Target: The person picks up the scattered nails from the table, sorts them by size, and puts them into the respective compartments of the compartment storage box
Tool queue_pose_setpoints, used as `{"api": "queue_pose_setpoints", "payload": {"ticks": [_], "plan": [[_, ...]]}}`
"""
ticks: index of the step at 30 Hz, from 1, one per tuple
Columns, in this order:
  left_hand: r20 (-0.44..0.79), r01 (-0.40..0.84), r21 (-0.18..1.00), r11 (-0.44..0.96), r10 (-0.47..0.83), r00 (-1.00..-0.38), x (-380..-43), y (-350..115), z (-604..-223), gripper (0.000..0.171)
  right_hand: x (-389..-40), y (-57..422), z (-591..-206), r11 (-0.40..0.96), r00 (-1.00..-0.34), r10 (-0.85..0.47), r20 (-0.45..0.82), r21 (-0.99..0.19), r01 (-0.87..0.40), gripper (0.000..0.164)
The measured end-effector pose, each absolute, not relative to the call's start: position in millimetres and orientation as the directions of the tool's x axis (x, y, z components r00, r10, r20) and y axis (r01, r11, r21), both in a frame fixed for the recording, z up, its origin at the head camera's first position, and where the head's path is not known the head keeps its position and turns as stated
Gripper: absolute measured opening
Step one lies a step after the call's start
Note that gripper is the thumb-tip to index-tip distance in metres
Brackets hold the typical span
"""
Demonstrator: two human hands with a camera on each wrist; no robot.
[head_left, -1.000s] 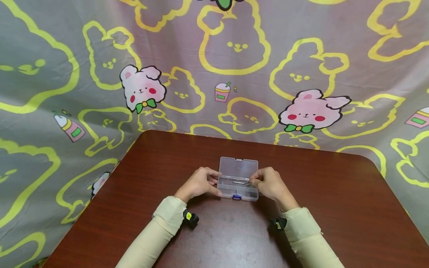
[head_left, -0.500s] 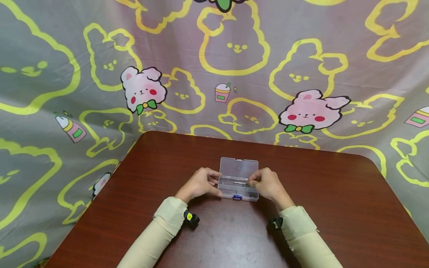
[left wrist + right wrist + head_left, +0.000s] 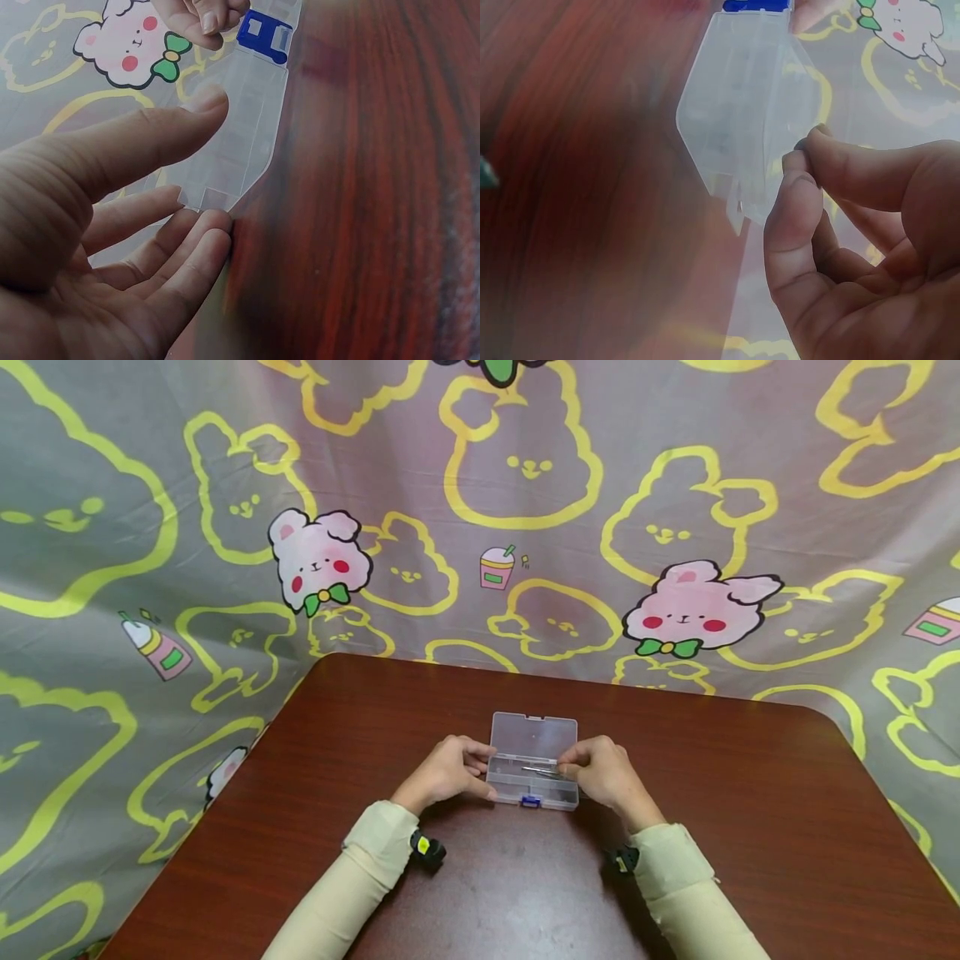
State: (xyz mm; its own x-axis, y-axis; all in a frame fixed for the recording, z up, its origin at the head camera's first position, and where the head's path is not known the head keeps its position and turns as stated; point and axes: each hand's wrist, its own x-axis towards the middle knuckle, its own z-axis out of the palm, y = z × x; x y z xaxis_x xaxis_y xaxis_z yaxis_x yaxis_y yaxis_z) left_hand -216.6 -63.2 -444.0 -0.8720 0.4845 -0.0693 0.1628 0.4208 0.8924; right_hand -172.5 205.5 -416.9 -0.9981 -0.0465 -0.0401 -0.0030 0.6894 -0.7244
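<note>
A clear plastic compartment box [image 3: 547, 806] lies on the table with its lid [image 3: 534, 735] raised at the back and a blue latch [image 3: 531, 802] at the front. My left hand [image 3: 452, 770] holds the box's left end, thumb at the front corner and fingers farther back. Over the right part of the rear compartment, my right hand [image 3: 600, 770] pinches a thin silver rod-like piece [image 3: 538, 770] between thumb and forefinger. The rod points left across the box; its exact kind is too small to tell. Only a dark bit shows at the fingertips in the right wrist view.
The reddish-brown wooden table [image 3: 390, 702] extends around the box on every side. Behind it and at both sides hangs a grey curtain [image 3: 420, 468] with yellow outlines and pink bunny heads. Each forearm wears a black wrist camera below a rolled sleeve [image 3: 378, 831].
My right hand shifts slightly left, then back right, keeping its pinch on the rod over the box. My left hand and the box stay in place.
</note>
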Motion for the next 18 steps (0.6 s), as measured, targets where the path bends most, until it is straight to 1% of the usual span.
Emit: {"api": "queue_pose_setpoints", "payload": {"ticks": [9,18], "plan": [[-0.071,0.162,0.889,0.429,0.479,-0.875,-216.5,-63.1,-444.2,0.066,-166.1,216.7,-413.8,0.638,-0.996,-0.023,-0.083,-0.768,0.049,0.007],[-0.074,0.160,0.891,0.426,0.482,-0.873,-217.8,-63.6,-445.5,0.067,-157.7,234.2,-413.8,0.641,-0.996,-0.024,-0.080,-0.766,0.046,0.005]]}}
